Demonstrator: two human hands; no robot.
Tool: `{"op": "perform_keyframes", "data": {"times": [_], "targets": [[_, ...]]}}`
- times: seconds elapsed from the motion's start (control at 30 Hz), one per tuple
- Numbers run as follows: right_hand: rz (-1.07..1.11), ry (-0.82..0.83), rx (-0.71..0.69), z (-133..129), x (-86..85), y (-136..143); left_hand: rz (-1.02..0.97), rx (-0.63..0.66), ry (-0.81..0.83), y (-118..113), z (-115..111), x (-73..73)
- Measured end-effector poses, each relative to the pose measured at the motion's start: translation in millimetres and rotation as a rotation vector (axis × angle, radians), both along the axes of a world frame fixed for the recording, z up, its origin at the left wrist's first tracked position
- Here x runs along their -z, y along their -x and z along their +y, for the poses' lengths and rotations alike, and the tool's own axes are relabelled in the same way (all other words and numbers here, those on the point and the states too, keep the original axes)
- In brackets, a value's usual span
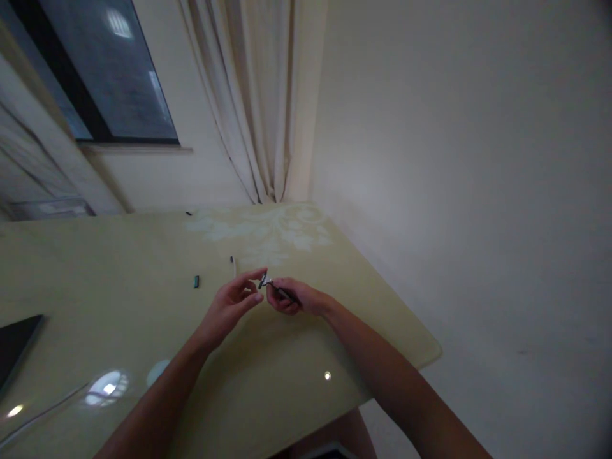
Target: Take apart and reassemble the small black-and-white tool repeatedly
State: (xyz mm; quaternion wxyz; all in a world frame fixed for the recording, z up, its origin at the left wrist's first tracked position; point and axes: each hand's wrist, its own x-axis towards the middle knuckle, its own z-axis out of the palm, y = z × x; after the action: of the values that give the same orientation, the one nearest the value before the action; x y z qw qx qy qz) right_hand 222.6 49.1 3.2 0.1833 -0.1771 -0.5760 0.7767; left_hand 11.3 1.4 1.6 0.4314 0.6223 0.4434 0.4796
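Observation:
In the head view, my right hand (289, 297) is closed around the dark handle of what looks like a razor (287, 294). Its small silvery head (263, 280) points left, set crosswise to the handle. My left hand (235, 299) has its forefinger at the top end of that head and its thumb close to the bottom end, so the head sits between them. Both hands are just above the pale yellow-green table (306, 357). The fine shape of the head is too small and blurred to make out.
A small green and black piece (196, 281) lies left of my hands. Beyond it are a thin white stick with a dark tip (233, 261) and a small dark bit (188, 213). A dark flat panel (19, 344) and a white cable (45, 413) occupy the left side. A wall (454, 191) borders the right.

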Motion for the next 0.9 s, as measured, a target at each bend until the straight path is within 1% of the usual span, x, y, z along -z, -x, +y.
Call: {"op": "perform_keyframes", "data": {"times": [0.13, 0.33, 0.57, 0.63, 0.7, 0.77, 0.83, 0.9], "targets": [[-0.032, -0.055, -0.027, 0, -0.4, 0, 0.009, -0.016, 0.0, 2, 1, -1.9], [0.007, -0.104, -0.031, 1, -2.6, -1, -0.006, 0.019, -0.002, 3, 3, -1.2], [-0.029, -0.066, 0.076, -3, -5.4, 3, -0.058, -0.026, -0.005, 3, 4, 8.4], [-0.011, -0.079, 0.073, -1, -4.2, 4, -0.095, -0.032, -0.008, 4, 5, 11.9], [0.026, -0.098, 0.081, 4, -2.8, 4, -0.114, -0.066, -0.015, 5, 6, 13.5], [0.077, -0.097, 0.17, 13, -2.0, 2, -0.041, -0.113, -0.022, 3, 10, 12.3], [0.132, -0.06, 0.372, 25, -1.9, -3, 0.118, -0.133, -0.054, -6, 17, 9.6], [0.186, 0.004, 0.612, 38, -2.1, -12, 0.305, -0.106, -0.108, -22, 29, 8.0]]}}
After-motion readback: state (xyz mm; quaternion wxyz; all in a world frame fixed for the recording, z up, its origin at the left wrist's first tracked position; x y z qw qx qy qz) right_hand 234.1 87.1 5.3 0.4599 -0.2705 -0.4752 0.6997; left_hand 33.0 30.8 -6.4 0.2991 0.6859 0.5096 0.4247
